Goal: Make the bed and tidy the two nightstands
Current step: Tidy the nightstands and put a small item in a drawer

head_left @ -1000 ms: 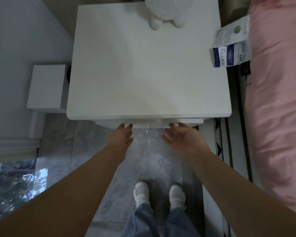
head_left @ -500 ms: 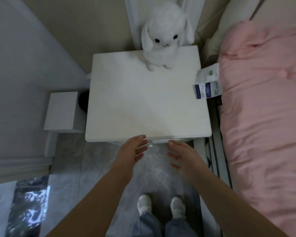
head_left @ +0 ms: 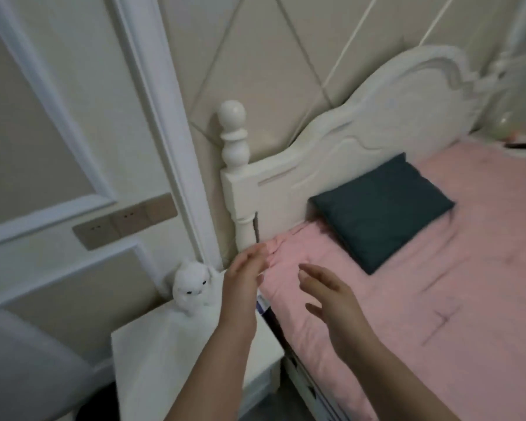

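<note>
Head: pink bed [head_left: 438,284] smooth, pillow [head_left: 383,208] dark.

Pillow [head_left: 383,208] on bed [head_left: 438,299], nightstand [head_left: 164,360] left.

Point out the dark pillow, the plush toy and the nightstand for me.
dark pillow [head_left: 380,208], head view, middle of its top face.
plush toy [head_left: 192,284], head view, its face.
nightstand [head_left: 170,354], head view, bare part of its top.
</note>
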